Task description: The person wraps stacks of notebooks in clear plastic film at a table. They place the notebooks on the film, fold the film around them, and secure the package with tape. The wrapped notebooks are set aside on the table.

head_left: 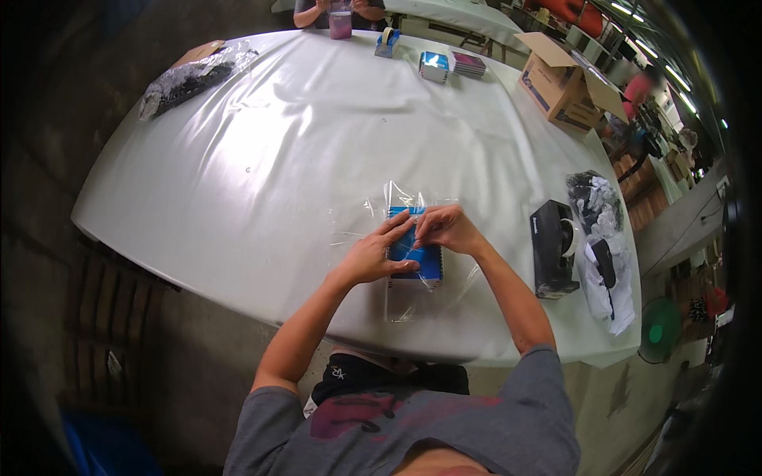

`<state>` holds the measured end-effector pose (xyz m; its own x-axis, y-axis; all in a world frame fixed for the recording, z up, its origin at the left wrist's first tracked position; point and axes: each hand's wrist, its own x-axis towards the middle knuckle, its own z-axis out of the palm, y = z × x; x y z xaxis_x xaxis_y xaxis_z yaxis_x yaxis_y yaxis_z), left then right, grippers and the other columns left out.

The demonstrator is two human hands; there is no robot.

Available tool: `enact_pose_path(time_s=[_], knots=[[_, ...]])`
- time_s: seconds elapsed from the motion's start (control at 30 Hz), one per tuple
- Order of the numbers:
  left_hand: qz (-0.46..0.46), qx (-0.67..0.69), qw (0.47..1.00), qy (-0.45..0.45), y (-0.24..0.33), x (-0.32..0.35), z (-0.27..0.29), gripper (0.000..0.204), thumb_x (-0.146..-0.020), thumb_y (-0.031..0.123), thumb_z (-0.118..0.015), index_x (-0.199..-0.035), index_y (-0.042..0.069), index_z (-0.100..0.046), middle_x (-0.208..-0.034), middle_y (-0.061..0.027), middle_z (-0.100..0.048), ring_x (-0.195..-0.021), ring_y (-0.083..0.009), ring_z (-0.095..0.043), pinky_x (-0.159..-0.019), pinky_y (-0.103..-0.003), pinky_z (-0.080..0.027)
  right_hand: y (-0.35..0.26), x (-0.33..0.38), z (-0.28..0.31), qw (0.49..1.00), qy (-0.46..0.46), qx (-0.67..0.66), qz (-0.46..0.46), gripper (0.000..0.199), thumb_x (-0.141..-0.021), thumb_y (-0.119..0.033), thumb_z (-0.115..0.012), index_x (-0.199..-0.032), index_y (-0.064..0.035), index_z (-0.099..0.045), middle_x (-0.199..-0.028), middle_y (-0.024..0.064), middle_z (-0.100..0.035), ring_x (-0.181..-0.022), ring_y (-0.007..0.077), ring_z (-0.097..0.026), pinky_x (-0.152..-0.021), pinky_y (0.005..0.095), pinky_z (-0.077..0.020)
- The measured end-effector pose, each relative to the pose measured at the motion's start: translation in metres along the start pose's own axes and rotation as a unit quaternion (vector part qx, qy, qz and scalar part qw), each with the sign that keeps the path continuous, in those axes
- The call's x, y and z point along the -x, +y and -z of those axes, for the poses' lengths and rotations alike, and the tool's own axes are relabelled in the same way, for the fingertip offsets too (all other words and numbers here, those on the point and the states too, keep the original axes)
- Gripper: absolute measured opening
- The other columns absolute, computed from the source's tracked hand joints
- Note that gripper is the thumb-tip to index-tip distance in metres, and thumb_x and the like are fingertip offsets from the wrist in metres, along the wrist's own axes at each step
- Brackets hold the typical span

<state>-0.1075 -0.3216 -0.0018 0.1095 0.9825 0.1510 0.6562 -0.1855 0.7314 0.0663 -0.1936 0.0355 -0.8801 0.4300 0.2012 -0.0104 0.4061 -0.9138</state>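
Note:
A blue stack of spiral-bound notebooks (429,268) lies on the white-covered table near its front edge. Loose clear plastic film (398,305) spreads under and around it, with crinkled edges standing up at the far side. My left hand (379,252) rests on the stack's top with fingers and thumb apart, pressing the film. Above the stack's right part, my right hand (444,229) has its thumb and fingertips pinched together, close to the left fingers. Whatever is between them is too small to make out.
Right of my hands stands a black tape dispenser (549,250), beside a plastic bag with white contents (607,278). An open cardboard box (559,83) sits far right. Farther back are more notebook stacks (434,67), a blue tape dispenser (387,43) and another person's hands (361,8).

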Motion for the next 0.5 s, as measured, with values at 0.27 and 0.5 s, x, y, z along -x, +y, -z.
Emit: enact_pose_path(time_s=[0.27, 0.5], knots=[[0.041, -0.025, 0.996, -0.079, 0.004, -0.009, 0.002, 0.079, -0.072, 0.055, -0.068, -0.140, 0.032, -0.035, -0.152, 0.0031, -0.020, -0.131, -0.0302, -0.036, -0.102, -0.059, -0.029, 0.000, -0.003, -0.002, 0.997, 0.007, -0.077, -0.016, 0.015, -0.062, 0.007, -0.077, -0.071, -0.0029, -0.070, -0.076, 0.0038, -0.065, -0.072, 0.0130, -0.063, -0.068, 0.0270, -0.0523], [0.082, -0.028, 0.991, -0.105, 0.007, -0.011, 0.000, 0.085, -0.068, 0.060, -0.070, -0.139, 0.030, -0.036, -0.153, 0.0035, -0.018, -0.132, -0.0434, -0.029, -0.102, -0.068, -0.020, 0.000, -0.004, -0.007, 0.998, 0.006, -0.051, -0.034, 0.015, -0.063, 0.009, -0.075, -0.072, -0.0019, -0.070, -0.078, 0.0043, -0.064, -0.072, 0.0133, -0.064, -0.068, 0.0268, -0.0534]])
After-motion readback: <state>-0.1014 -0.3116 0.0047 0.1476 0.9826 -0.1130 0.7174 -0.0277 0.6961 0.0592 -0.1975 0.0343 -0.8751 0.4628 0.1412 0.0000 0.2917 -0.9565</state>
